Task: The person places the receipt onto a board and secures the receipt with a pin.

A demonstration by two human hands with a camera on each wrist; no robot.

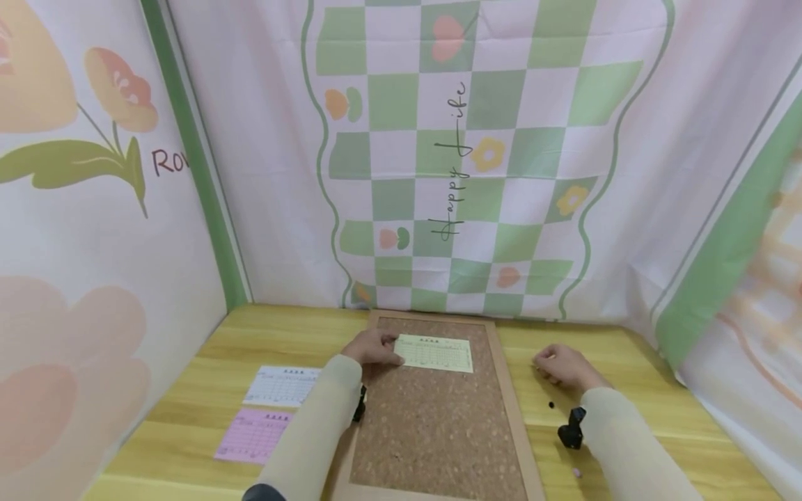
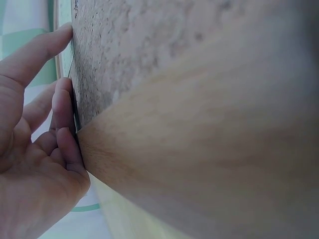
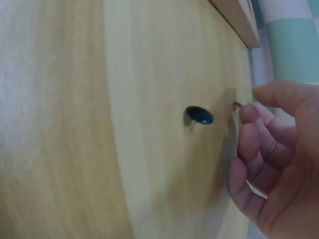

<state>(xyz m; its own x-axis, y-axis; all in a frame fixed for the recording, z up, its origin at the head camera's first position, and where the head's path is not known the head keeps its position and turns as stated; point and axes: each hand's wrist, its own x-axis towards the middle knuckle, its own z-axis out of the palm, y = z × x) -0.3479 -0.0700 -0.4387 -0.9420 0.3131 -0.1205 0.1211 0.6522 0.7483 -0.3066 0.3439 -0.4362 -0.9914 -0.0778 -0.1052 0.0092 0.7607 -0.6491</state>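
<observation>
While left hand [image 1: 374, 348] presses flat fingers on yellow card [image 1: 435, 353] at far end of cork board [image 1: 432, 424], right hand [image 1: 564, 367] pinches pin [image 3: 237, 106] on desk [image 1: 633, 390]; dark pushpin [image 3: 199, 115] lies just near.

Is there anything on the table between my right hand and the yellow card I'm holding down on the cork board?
Nothing visible: between the right hand and the yellow card lie only bare table and the cork board frame.
</observation>
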